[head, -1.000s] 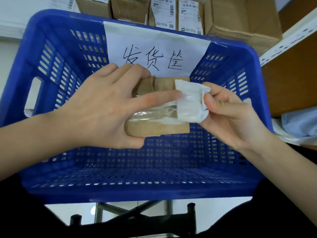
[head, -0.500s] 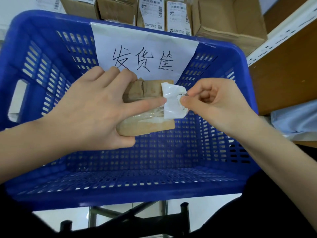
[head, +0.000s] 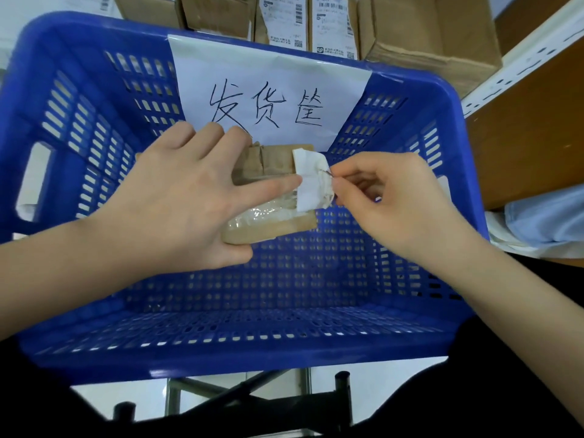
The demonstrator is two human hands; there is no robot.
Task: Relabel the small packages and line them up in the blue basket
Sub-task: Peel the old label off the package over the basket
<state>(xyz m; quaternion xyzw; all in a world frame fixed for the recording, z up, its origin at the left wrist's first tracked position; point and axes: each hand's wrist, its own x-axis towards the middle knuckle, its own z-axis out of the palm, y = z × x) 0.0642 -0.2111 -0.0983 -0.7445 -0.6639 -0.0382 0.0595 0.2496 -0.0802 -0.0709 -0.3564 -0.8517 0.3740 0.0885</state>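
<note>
A small brown cardboard package (head: 274,165) wrapped with clear tape hangs above the inside of the blue basket (head: 79,128). My left hand (head: 177,203) grips it from the left, thumb under its near edge and index finger laid across its top. A white label (head: 311,181) is half peeled off the package's right end. My right hand (head: 385,200) pinches the label's right edge between thumb and fingertips. The basket's perforated floor holds no packages that I can see.
A white paper sign (head: 268,90) with handwritten characters hangs on the basket's far wall. Behind the basket stand several cardboard boxes (head: 436,30) with shipping labels. A metal shelf upright (head: 521,58) and brown board are at the right, with a light blue cloth (head: 546,216) below.
The white label has been pulled further to the right and now shows less bunched paper. My right hand has shifted from a wide grasp to a fingertip pinch at its edge.
</note>
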